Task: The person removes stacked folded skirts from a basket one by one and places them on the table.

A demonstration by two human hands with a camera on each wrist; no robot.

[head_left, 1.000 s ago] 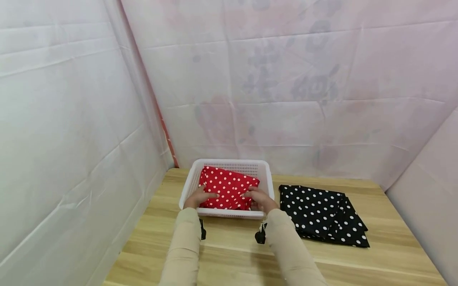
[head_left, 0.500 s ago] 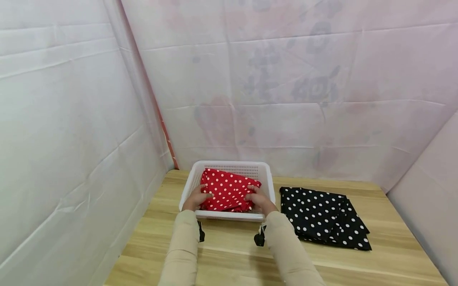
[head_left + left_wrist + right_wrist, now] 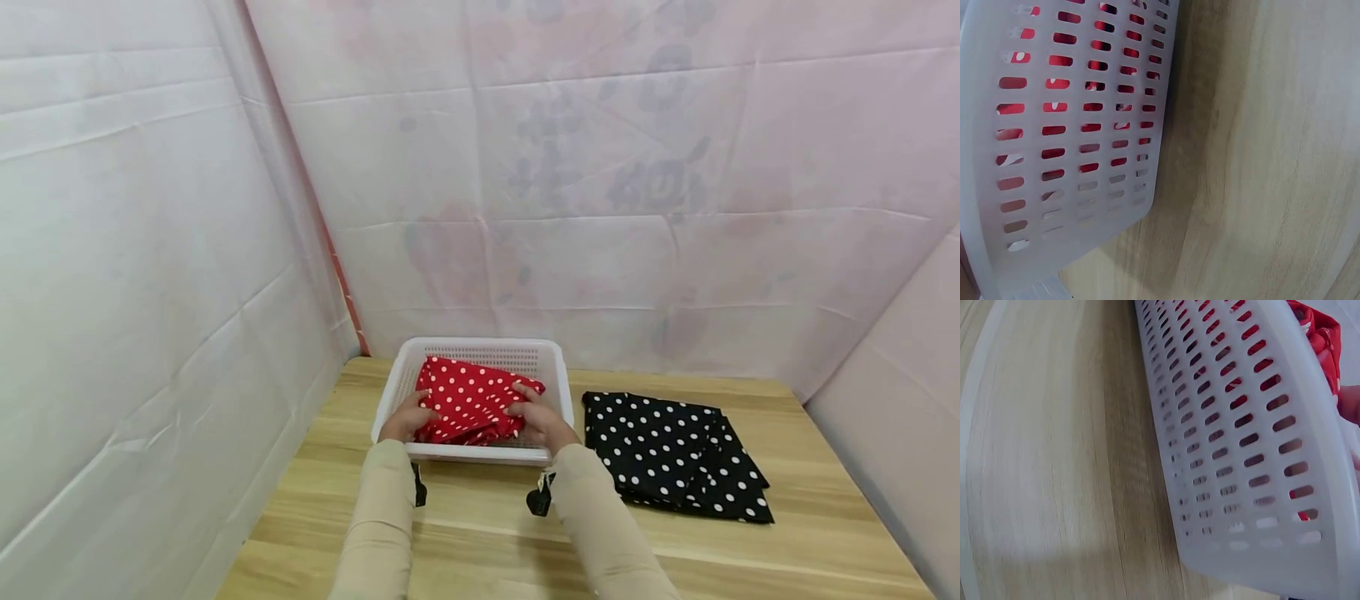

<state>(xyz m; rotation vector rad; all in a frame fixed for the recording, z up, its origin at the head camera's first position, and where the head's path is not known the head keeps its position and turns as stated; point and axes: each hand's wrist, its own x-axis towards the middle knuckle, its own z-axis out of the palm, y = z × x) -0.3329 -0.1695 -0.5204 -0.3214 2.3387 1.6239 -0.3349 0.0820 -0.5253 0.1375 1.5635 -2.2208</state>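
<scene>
A folded red cloth with white polka dots (image 3: 476, 390) lies in a white plastic basket (image 3: 480, 453), its near edge bunched into folds. My left hand (image 3: 406, 418) holds the cloth's left side, thumb on top. On the opposite side my right hand (image 3: 546, 421) grips the right edge, its thumb and fingers over the fabric. In the left wrist view red fabric shows through the slots of the basket wall (image 3: 1029, 140). The right wrist view shows the basket's rim (image 3: 1325, 419), a crumpled bit of the red cloth (image 3: 1322, 347) above it, and little of the hand.
A folded black cloth with white dots (image 3: 660, 446) lies on the wooden table (image 3: 480, 517) right of the basket. White sheeting (image 3: 480, 267) hangs behind the table and on both sides. The basket stands near the back edge.
The red cloth's near edge has been pulled up and bunched, with more wrinkles now. My left thumb has drawn back toward the left. The black cloth and basket stay in place.
</scene>
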